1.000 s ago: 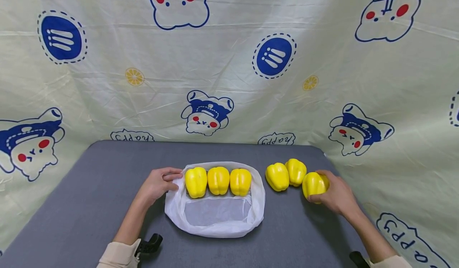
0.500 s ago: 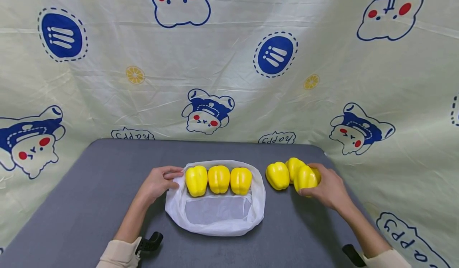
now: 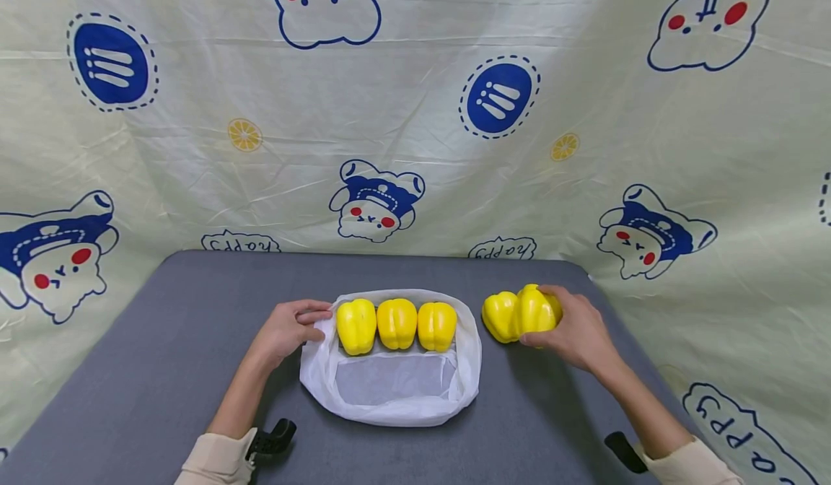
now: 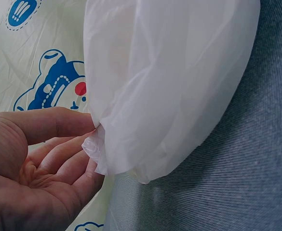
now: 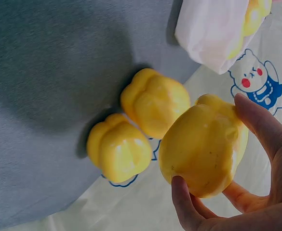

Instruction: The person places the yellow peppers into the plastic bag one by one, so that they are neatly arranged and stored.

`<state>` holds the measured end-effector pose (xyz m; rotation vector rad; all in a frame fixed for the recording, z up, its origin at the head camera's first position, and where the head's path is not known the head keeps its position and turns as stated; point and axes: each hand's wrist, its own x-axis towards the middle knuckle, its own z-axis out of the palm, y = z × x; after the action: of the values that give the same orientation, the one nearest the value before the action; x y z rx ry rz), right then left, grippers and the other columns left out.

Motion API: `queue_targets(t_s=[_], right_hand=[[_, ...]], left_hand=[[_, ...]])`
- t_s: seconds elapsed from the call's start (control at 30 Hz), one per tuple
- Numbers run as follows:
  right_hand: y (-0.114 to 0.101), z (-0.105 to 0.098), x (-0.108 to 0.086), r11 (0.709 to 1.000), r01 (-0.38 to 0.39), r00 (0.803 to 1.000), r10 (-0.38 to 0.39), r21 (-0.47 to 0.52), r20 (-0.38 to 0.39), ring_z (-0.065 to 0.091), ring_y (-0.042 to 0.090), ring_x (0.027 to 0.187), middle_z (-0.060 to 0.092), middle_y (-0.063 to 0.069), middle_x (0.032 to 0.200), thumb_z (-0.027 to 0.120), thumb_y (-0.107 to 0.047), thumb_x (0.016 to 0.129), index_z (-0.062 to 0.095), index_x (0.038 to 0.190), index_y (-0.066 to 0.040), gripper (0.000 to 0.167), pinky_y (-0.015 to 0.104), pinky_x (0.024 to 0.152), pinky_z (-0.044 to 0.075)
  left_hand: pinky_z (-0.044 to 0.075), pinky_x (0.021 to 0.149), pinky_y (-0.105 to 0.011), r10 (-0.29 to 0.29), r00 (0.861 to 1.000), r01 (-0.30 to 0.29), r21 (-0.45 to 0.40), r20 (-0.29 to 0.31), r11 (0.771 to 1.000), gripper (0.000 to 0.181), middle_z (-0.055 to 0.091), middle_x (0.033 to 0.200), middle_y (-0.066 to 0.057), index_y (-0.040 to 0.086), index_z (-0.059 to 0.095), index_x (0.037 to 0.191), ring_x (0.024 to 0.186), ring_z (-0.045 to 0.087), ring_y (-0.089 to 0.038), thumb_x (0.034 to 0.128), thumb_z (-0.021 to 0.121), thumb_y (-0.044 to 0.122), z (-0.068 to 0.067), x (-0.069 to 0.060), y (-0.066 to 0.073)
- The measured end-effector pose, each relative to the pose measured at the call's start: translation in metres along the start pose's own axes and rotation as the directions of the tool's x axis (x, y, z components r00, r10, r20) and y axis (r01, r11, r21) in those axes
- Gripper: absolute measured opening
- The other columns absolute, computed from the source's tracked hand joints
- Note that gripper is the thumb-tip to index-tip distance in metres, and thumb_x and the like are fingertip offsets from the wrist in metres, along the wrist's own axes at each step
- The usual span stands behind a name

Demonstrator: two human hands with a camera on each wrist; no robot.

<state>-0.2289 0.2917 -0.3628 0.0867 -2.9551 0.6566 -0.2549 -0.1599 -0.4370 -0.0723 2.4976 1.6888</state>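
Note:
A white bag (image 3: 389, 416) lies wide-mouthed mid-table, its rim folded over. Inside it, three yellow bell peppers (image 3: 396, 324) stand in a row along the far side. My left hand (image 3: 286, 337) pinches the bag's left edge between thumb and fingers; the left wrist view shows the gathered bag edge (image 4: 95, 147) there. My right hand (image 3: 578, 330) grips another yellow bell pepper (image 5: 203, 144), raised above the table right of the bag. Two more bell peppers (image 5: 155, 103) sit on the table beside it; in the head view the held one partly hides them.
The grey table (image 3: 214, 312) ends at a pale patterned curtain (image 3: 415, 110) behind and at the sides. A black wrist strap (image 3: 273, 438) shows at the left cuff, another dark strap (image 3: 625, 452) at the right.
My right hand has lifted the bell pepper off the right end of its group and carried it leftward, in front of the other two. The left hand stays at the bag's edge.

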Motion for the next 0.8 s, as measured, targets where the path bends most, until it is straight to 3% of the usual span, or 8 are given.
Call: queue_targets(t_s=[0.33,0.8], right_hand=[[-0.022,0.006,0.001,0.999,0.028,0.999,-0.028,0.024,-0.019,0.050,0.039,0.112,0.058,0.023,0.131,0.088,-0.040,0.071,0.051,0.143,-0.006,0.087,0.055,0.085,0.049],[-0.055,0.023,0.003,0.993,0.111,0.993,-0.109,0.040,-0.037,0.053,0.033,0.106,0.061,0.019,0.124,0.088,-0.035,0.069,0.054,0.141,-0.008,0.084,0.044,0.079,0.051]], left_hand=[[0.053,0.102,-0.046,0.001,1.000,-0.001,0.004,0.006,1.000,0.050,0.073,0.125,-0.011,0.005,0.066,0.132,0.130,0.060,-0.032,0.0835,0.070,-0.006,0.000,0.001,0.000],[0.053,0.102,-0.045,0.003,1.000,-0.003,-0.004,0.003,1.000,0.050,0.073,0.125,-0.011,0.005,0.066,0.133,0.131,0.059,-0.033,0.0840,0.070,-0.007,-0.001,0.001,0.000]])
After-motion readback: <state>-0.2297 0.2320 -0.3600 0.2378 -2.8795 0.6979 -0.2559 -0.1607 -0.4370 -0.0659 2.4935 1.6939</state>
